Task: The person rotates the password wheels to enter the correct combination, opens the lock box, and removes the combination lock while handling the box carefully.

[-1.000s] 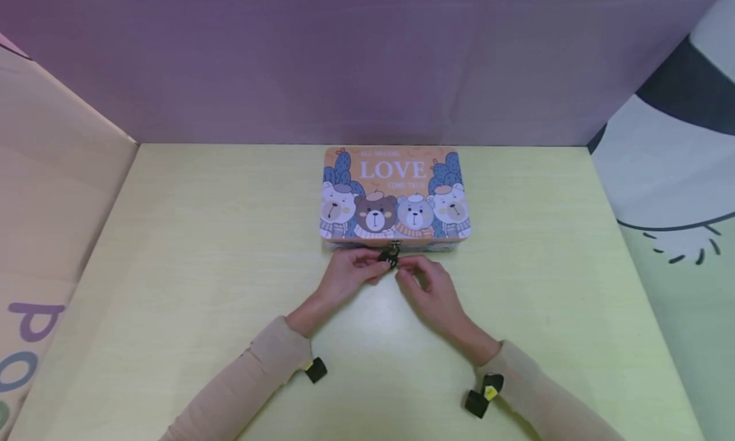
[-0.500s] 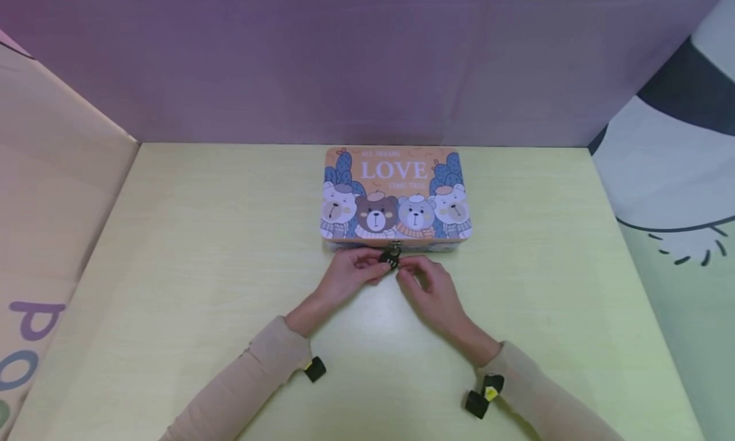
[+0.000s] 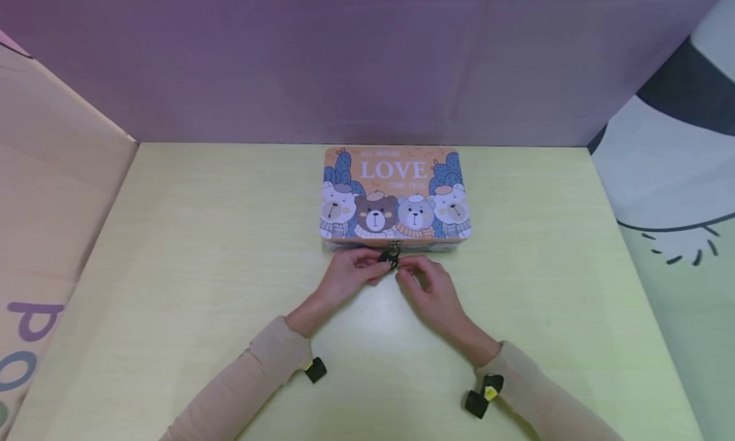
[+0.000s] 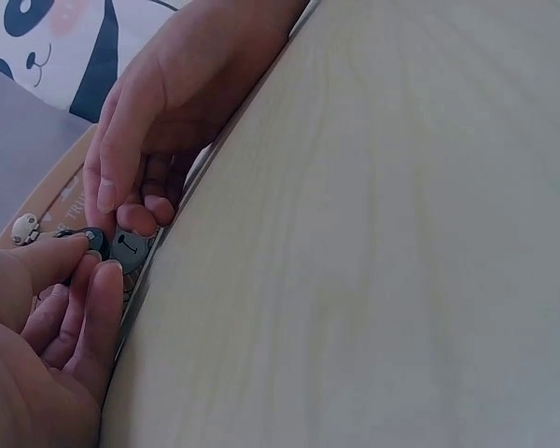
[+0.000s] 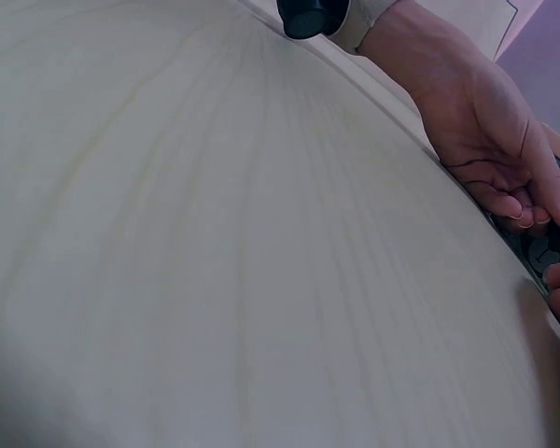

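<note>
A small black padlock (image 3: 391, 260) with light marks along its body hangs from the metal clasp (image 3: 395, 244) on the front of a tin box (image 3: 396, 201). The box's orange lid is closed and shows bears, cacti and the word LOVE. My left hand (image 3: 344, 275) pinches the padlock between thumb and fingers from the left. From the other side, my right hand (image 3: 430, 294) has its fingertips and thumb on the padlock's right edge. In the left wrist view the padlock (image 4: 95, 241) is partly hidden between both hands' fingers.
The box stands at the back of a pale wooden table (image 3: 201, 237), close to a purple panel (image 3: 344, 64). Printed side panels flank the table, with a panda pattern (image 3: 672, 166) on the right. Small black devices (image 3: 315, 369) sit at both sleeves.
</note>
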Demonstrator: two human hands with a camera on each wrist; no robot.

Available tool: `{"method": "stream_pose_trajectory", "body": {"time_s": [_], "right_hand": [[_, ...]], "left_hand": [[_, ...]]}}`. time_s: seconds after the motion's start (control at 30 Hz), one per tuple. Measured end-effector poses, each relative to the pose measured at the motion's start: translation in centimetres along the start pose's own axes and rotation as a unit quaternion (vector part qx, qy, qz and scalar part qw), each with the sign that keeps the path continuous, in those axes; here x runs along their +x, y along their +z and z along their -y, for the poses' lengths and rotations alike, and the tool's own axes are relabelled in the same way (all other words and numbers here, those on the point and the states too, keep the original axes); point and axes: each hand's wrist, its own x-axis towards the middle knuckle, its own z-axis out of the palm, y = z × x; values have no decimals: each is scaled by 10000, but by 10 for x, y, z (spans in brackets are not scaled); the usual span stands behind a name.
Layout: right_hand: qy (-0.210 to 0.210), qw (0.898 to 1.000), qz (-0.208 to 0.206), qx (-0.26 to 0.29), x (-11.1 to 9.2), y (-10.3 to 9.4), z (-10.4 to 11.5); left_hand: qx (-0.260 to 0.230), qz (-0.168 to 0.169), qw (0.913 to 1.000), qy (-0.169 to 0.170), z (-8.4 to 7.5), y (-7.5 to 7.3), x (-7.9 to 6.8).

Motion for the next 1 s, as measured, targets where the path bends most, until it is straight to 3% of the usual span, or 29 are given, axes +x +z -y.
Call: {"method": "stream_pose_trajectory", "body": {"time_s": [0.33, 1.0], "right_hand": [[-13, 10000, 21, -30, 0, -6, 38], [88, 9999, 51, 104, -1, -6, 38]], "left_hand": [[53, 52, 10000, -13, -1, 0, -1], [128, -30, 9999, -13, 2, 0, 1]]}}
